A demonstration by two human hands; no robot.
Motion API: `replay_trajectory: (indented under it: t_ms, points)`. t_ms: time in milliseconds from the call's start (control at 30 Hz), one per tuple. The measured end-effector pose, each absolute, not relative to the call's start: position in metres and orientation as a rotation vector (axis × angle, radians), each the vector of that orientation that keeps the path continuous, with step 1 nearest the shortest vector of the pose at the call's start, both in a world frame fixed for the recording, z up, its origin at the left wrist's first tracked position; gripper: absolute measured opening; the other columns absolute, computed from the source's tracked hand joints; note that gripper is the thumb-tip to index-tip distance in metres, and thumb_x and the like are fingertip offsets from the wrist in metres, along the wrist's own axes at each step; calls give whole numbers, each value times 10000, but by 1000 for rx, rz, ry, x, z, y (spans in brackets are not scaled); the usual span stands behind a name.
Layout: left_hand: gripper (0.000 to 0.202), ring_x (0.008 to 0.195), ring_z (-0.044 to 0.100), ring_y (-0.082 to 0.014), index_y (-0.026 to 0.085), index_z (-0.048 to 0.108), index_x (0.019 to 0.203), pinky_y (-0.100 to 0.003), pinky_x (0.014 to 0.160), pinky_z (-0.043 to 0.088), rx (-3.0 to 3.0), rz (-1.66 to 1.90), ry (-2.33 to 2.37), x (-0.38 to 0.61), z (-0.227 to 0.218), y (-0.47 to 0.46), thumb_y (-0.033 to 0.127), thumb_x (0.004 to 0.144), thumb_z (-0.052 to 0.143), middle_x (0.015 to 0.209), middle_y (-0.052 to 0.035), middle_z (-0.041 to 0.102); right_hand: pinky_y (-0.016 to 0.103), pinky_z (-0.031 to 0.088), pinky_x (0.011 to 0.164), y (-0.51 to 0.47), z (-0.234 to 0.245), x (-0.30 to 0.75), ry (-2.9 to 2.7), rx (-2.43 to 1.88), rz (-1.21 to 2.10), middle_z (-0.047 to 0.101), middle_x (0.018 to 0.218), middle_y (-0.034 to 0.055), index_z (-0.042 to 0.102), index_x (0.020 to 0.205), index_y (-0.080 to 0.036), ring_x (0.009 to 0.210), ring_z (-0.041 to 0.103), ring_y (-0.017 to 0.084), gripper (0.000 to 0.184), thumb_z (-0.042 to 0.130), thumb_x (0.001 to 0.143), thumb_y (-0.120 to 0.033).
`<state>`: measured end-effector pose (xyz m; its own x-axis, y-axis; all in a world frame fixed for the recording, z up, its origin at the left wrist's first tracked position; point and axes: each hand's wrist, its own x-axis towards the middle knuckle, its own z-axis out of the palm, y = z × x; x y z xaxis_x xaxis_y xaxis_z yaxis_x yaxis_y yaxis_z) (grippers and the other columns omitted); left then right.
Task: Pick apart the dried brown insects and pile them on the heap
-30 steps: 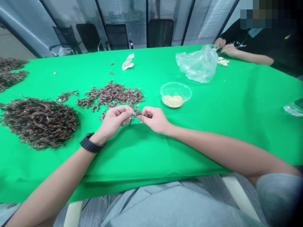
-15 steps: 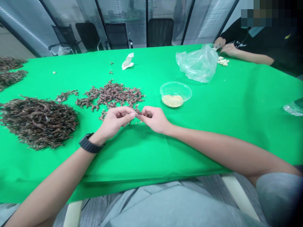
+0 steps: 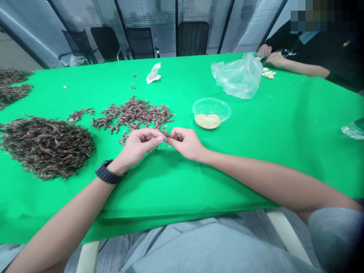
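My left hand [image 3: 142,146] and my right hand [image 3: 188,144] meet over the table, thumbs and fingertips pinched. Between them shows a small dried brown plant piece [image 3: 165,133], partly covered by the fingers; both hands appear to grip it. Just beneath the fingertips, a few yellowish bits lie on the cloth. Behind the hands spreads a loose heap of small brown pieces [image 3: 139,112]. To the left is a larger, denser pile of dark dried plant pieces [image 3: 47,148]. A clear plastic bowl [image 3: 212,113] with pale yellow grains in its bottom stands beyond my right hand.
Green cloth [image 3: 241,136] covers the table. A crumpled plastic bag [image 3: 239,77], white paper [image 3: 154,73] and more brown piles [image 3: 14,93] lie farther off. At the far right, a person's hands [image 3: 270,57] work beside several pale pieces [image 3: 269,73]. Chairs [image 3: 192,38] line the glass wall.
Almost nothing differs. My left fingertips have shifted very slightly, and both hands stay pinched together at the same place.
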<state>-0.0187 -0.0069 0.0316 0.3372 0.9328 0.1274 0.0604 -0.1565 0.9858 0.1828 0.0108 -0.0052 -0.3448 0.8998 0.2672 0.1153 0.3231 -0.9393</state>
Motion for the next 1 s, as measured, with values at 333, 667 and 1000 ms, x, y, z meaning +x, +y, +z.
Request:
replay_trajectory:
  t_ms: [333,667,1000]
  points:
    - [247,492,407,-74,159,776,835,-215,445,280,1513,1017,957,-17,32,-8,398,790,820,616,-9,588,266,288,510,10,-3,183,-1706,-917,1126,485,574,-41,507,672,-195,532,383,95,553,707,790,-697]
    - [251,494,402,-75,154,769,810,-218,450,281,1530,1001,968,-16,35,-9,400,792,816,610,-9,585,267,292,517,11,-6,183,-1705,-912,1132,497,594,-33,508,683,-194,546,398,98,546,702,797,-692]
    - [222,504,392,-65,146,765,787,-205,463,278,1547,1015,987,-14,36,-9,363,793,814,614,-2,585,258,293,504,10,-4,183,-1682,-887,1116,497,582,-38,510,679,-190,534,402,93,527,724,799,-656]
